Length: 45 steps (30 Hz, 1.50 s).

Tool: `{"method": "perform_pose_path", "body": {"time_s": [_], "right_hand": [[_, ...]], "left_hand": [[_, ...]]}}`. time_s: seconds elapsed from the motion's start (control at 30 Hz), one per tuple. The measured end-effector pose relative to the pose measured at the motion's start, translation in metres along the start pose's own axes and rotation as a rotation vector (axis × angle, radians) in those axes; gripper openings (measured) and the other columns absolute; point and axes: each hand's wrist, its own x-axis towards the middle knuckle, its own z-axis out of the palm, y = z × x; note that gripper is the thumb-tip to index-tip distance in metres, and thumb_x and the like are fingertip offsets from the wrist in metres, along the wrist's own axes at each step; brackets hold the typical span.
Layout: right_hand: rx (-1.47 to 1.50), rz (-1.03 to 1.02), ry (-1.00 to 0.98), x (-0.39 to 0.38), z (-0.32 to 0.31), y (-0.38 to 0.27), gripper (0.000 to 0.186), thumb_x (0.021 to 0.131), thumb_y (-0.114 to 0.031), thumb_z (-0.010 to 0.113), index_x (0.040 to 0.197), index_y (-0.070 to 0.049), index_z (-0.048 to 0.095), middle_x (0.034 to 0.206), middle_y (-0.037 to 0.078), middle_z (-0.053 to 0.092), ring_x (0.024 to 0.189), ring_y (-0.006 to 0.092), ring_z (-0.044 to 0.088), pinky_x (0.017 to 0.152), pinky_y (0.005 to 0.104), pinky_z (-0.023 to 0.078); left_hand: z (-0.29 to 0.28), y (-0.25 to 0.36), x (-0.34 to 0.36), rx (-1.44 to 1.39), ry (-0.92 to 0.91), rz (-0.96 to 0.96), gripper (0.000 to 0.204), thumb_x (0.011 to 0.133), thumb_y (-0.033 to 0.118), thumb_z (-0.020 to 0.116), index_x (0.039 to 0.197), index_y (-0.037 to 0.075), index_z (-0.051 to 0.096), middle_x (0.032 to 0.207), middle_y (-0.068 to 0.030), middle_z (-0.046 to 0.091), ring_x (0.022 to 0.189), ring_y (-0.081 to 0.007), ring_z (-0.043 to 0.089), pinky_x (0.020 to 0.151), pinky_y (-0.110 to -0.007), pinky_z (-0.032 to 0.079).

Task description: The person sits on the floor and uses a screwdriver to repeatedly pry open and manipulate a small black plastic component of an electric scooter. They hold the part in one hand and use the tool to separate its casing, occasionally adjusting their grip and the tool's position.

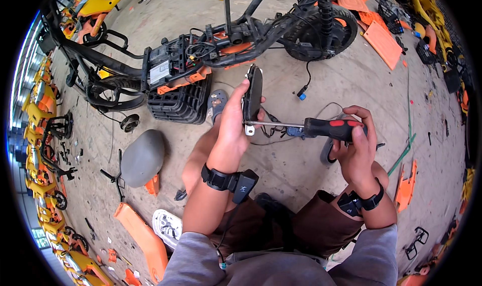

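My left hand [232,120] grips a flat black part with rounded ends [255,91], held on edge in front of me; I cannot tell its exact kind. At its lower end a small pale metal tab [249,130] sticks out. My right hand [362,153] is closed round the black and red handle of a screwdriver [325,129]. The screwdriver's shaft runs left, and its tip meets the part near the tab, beside the heel of my left hand. Behind the shaft hangs or lies a dark cable with a blue connector [295,132].
Ahead stands a stripped black scooter frame [216,52] with exposed wiring, a black crate [178,103] below it. A grey seat [143,158], an orange panel [143,241] and a white part [167,227] lie to my left. More orange panels [384,42] lie far right; yellow scooters [40,160] line the left.
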Motion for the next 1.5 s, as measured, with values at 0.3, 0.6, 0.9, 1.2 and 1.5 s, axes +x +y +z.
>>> {"method": "perform_pose_path", "body": {"time_s": [0.3, 0.6, 0.9, 1.2, 1.5], "right_hand": [[-0.004, 0.12, -0.026, 0.004, -0.006, -0.001, 0.023, 0.099, -0.023, 0.057, 0.111, -0.004, 0.056, 0.072, -0.002, 0.056, 0.055, 0.0032, 0.046, 0.049, 0.0197, 0.035], [-0.045, 0.018, -0.053, 0.004, -0.004, -0.002, 0.034, 0.093, -0.018, 0.058, 0.122, -0.001, 0.052, 0.083, 0.001, 0.057, 0.06, 0.0039, 0.048, 0.053, 0.0199, 0.039], [-0.034, 0.156, -0.004, 0.007, -0.006, -0.002, 0.03, 0.097, -0.024, 0.059, 0.119, -0.003, 0.056, 0.067, -0.004, 0.051, 0.053, 0.0022, 0.042, 0.048, 0.0194, 0.031], [-0.061, 0.149, 0.034, 0.004, 0.001, -0.008, 0.035, 0.098, -0.02, 0.059, 0.128, -0.004, 0.053, 0.067, -0.005, 0.054, 0.055, 0.0015, 0.045, 0.05, 0.0193, 0.034], [-0.117, 0.076, -0.004, 0.002, 0.0, -0.005, 0.052, 0.098, -0.027, 0.057, 0.143, -0.006, 0.041, 0.074, 0.0, 0.06, 0.061, 0.0059, 0.049, 0.059, 0.0194, 0.039]], "left_hand": [[-0.001, 0.0, 0.002, -0.02, -0.013, -0.003, 0.037, 0.097, 0.042, 0.054, 0.11, 0.008, 0.058, 0.083, -0.0106, 0.065, 0.054, -0.0176, 0.058, 0.04, -0.026, 0.04], [-0.003, -0.001, 0.004, -0.045, -0.048, -0.013, 0.038, 0.096, 0.043, 0.056, 0.111, 0.009, 0.057, 0.085, -0.01, 0.064, 0.054, -0.0165, 0.057, 0.04, -0.026, 0.039], [0.0, -0.001, 0.001, 0.006, -0.037, 0.013, 0.037, 0.094, 0.047, 0.059, 0.101, 0.01, 0.059, 0.085, -0.0069, 0.063, 0.054, -0.0139, 0.056, 0.042, -0.026, 0.036], [0.0, -0.001, 0.0, 0.011, -0.071, 0.055, 0.036, 0.096, 0.045, 0.058, 0.1, 0.009, 0.058, 0.085, -0.0068, 0.064, 0.052, -0.0134, 0.056, 0.042, -0.027, 0.037], [-0.001, -0.001, 0.001, 0.013, -0.097, 0.104, 0.035, 0.096, 0.043, 0.057, 0.099, 0.009, 0.059, 0.085, -0.0064, 0.064, 0.049, -0.0136, 0.055, 0.043, -0.028, 0.04]]}}
